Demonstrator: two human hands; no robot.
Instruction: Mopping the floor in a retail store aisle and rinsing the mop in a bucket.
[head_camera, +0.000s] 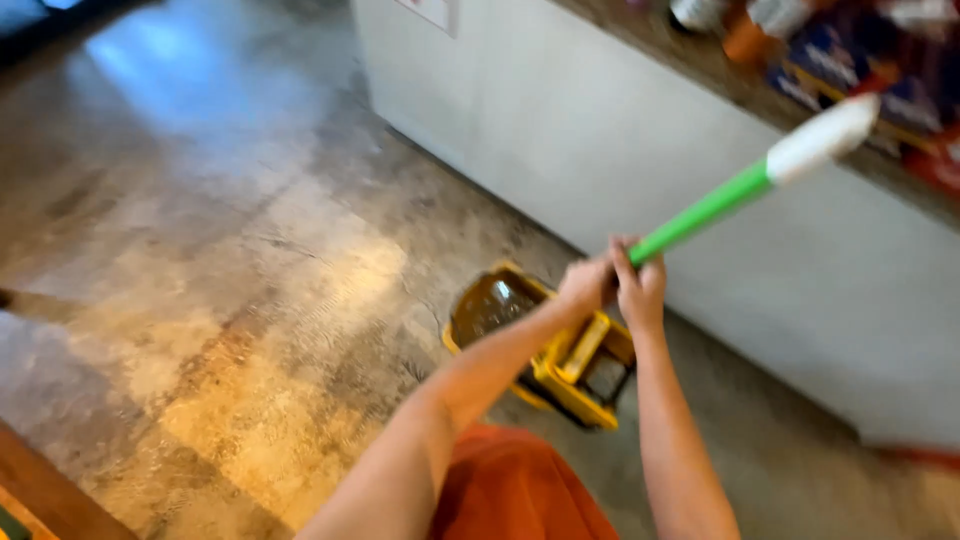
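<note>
Both my hands grip a green mop handle (712, 208) with a white end (822, 138) that points up and to the right. My left hand (585, 285) and my right hand (640, 285) are closed around it side by side. Directly below them on the floor stands a yellow mop bucket (468, 350) holding dark water, with a wringer part (590, 360) on its right side. The lower end of the handle is hidden behind my hands and arms.
A white counter front (640, 150) runs along the right, with packets and jars on its top (850, 60). The concrete floor (230, 250) looks wet and glossy. A wooden edge (40, 495) shows at bottom left. My orange clothing (510, 495) is at the bottom.
</note>
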